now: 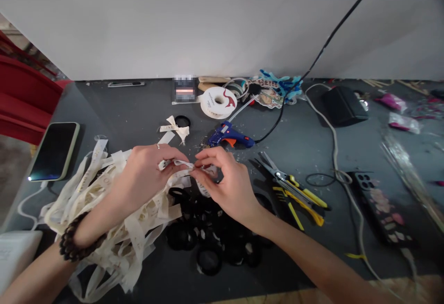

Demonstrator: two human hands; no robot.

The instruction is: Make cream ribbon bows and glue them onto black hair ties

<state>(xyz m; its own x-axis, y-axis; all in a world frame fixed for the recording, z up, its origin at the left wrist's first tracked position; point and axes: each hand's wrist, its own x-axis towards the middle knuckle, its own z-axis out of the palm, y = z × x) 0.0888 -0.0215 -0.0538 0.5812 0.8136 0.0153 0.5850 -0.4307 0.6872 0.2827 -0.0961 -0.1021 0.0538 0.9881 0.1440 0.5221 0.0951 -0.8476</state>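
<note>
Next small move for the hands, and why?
Probably gather the ribbon tighter at its middle, keeping the grip of both hands: the left hand and right hand already pinch it close together, and a tied-looking bow beyond them suggests that shape. The glue gun lies untouched.

Soft, dim light falls on the grey wall (173,27) — darker toward the right. The hands (231,181) look a bit blurry. Black rings (222,234) melt into the dark counter (128,110) — and shiny strips (411,177) at the right look smeared.
</note>
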